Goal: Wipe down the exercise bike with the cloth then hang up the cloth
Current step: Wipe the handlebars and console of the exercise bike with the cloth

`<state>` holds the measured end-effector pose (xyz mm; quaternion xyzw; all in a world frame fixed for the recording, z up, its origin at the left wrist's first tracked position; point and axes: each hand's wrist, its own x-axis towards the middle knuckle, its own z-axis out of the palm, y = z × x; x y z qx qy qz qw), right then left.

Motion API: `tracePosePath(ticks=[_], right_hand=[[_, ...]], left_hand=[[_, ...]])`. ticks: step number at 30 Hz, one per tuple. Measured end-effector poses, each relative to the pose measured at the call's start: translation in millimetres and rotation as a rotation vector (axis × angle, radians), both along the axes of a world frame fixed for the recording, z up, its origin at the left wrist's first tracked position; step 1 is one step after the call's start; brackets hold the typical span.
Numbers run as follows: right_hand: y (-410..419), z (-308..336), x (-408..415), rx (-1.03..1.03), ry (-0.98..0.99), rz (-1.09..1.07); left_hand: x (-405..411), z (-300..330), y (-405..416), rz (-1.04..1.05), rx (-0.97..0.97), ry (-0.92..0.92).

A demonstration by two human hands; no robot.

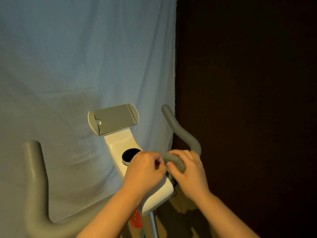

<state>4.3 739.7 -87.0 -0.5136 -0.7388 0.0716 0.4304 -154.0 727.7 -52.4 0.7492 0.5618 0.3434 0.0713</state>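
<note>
The exercise bike's white console [120,146] rises in front of me, with a grey tablet holder [114,118] on top and a black round knob [130,155] below it. Grey handlebars curve up at the left [35,177] and at the right [181,131]. A small grey cloth [176,163] is bunched into a wad just above the console's near end, by the base of the right handlebar. My right hand [190,172] grips the wad from the right. My left hand [145,170], fingers curled, pinches its left end. Most of the cloth is hidden by my fingers.
A large pale blue sheet [77,57] hangs behind the bike and fills the left of the view. A dark wall [248,83] takes up the right. The bike's metal post [153,222] and a red object [136,219] show below the console.
</note>
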Motion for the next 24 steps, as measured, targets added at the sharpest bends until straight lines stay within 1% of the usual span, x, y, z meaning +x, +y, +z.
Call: tracePosePath(ticks=[2, 4, 6, 8, 11, 13, 16, 18, 20, 21, 22, 24], right_hand=[[-3.0, -0.1, -0.1, -0.01, -0.053, 0.104], [10.0, 6.7, 14.4, -0.043, -0.078, 0.072], [16.7, 8.9, 22.1, -0.046, 0.01, -0.028], [9.7, 3.9, 13.4, -0.075, 0.078, -0.022], [-0.8, 1.9, 8.3, -0.107, -0.03, 0.1], [5.0, 10.0, 17.4, -0.092, -0.064, 0.051], [1.9, 6.8, 8.8, -0.057, 0.093, -0.11], [-12.7, -3.6, -10.8, -0.035, 0.189, -0.121], [-15.8, -11.6, -15.3, -0.029, 0.238, -0.111], [-7.5, -12.0, -11.4, -0.022, 0.272, -0.143], [4.4, -10.3, -6.0, -0.02, 0.344, -0.2], [26.7, 0.2, 1.8, -0.07, 0.591, -0.339]], left_hand=[[0.8, 0.1, 0.2, 0.005, -0.004, -0.016], [0.8, -0.4, 0.4, 0.001, -0.003, -0.007], [0.0, -1.5, 0.9, -0.004, 0.003, 0.011], [-0.5, -1.8, 0.8, -0.008, 0.003, 0.007], [-0.1, -0.6, 1.9, -0.005, 0.012, 0.01], [-0.4, -1.0, 2.2, -0.006, 0.024, 0.032], [-0.9, -3.5, 5.6, -0.015, 0.02, 0.081], [-0.2, -1.5, 8.7, -0.029, -0.004, 0.1], [2.1, 3.1, 13.3, -0.042, -0.056, 0.193], [4.7, 6.4, 15.8, -0.047, -0.099, 0.241], [8.6, 9.8, 18.6, -0.052, -0.148, 0.265], [20.5, 13.6, 26.9, -0.076, -0.241, 0.254]])
